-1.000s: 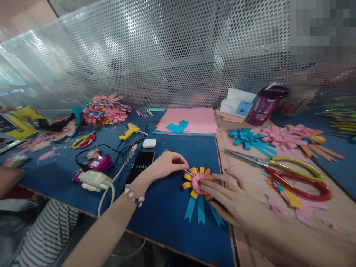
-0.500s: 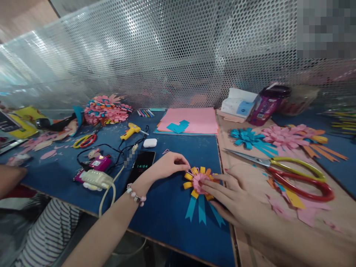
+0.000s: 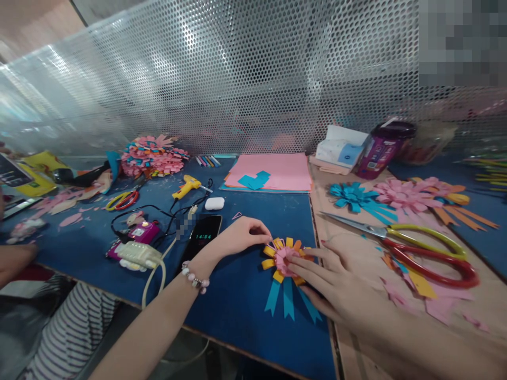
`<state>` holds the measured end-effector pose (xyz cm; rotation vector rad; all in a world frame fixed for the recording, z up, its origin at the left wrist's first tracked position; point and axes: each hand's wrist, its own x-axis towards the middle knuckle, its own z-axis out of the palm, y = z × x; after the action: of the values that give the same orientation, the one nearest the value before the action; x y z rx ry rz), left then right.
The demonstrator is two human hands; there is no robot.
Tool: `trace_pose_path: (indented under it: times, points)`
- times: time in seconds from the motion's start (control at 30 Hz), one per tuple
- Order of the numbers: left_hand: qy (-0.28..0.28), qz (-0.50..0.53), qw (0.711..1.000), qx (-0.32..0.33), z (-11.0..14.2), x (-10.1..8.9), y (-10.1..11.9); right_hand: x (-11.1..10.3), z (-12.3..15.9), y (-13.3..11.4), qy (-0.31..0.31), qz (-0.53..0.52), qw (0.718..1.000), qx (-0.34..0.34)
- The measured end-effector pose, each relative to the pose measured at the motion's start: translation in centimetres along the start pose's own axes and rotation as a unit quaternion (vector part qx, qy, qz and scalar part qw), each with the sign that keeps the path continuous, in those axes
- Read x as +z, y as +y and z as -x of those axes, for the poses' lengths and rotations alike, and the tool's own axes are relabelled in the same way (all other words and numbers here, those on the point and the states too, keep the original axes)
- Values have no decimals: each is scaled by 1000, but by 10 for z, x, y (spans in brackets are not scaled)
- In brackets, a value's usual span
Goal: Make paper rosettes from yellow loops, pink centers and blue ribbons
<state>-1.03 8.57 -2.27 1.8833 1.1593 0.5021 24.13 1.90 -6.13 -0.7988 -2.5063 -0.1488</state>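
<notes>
Rising behind everything, a perforated metal screen (image 3: 222, 79) walls off the far side of the bench (image 3: 237, 322), which probably stops loose paper sliding away. Near its foot lies a stack of pink sheets (image 3: 277, 166), set back, I'd guess, so it doesn't crowd the hands. Large scissors (image 3: 386, 232) rest on the brown covering to the right, handles over paper scraps, seemingly parked within easy reach. Further left lies the yellow glue gun (image 3: 186, 186), well apart from the handwork, perhaps for its nozzle's sake. The paper rosette (image 3: 284, 259) lies on the blue surface between both hands, its tails toward the worker. The right hand (image 3: 336, 282) is spread wide and low, fingertips on the pink centre, apparently so the rosette can't shift. The left hand (image 3: 247, 232) is narrow, fingertips pinched on what looks like a thin pink loop (image 3: 271, 245) at the petals' edge, a grip that seems chosen for delicacy. Smallest, a pink paper triangle (image 3: 236, 216) sits just beyond that hand
</notes>
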Motion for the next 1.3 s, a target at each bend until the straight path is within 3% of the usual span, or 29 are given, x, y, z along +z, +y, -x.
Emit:
trace_pose_path:
  times: [0.43,0.8,0.87,0.93,1.0,1.07,1.3]
  points:
    - [9,-1,1000,3,-3,3,-3,-2,-5,-5,39,-9,999,13]
    - [26,-31,999,2,-2,1,-4,-2,-3,-3,26,5,1000,-3]
    - [47,-50,998,2,-1,-5,-3,-1,-2,-1,21,13,1000,-12]
    - [110,-92,990,4,1,-14,-5,1,0,2,6,21,1000,-19]
    - [196,-163,967,-8,3,-23,-9,3,1,4,3,22,1000,-21]
    - [247,-231,941,-29,5,-31,-16,5,2,6,9,21,1000,-20]
    - [246,-294,923,-44,-4,-38,-37,4,1,4,26,32,999,-31]
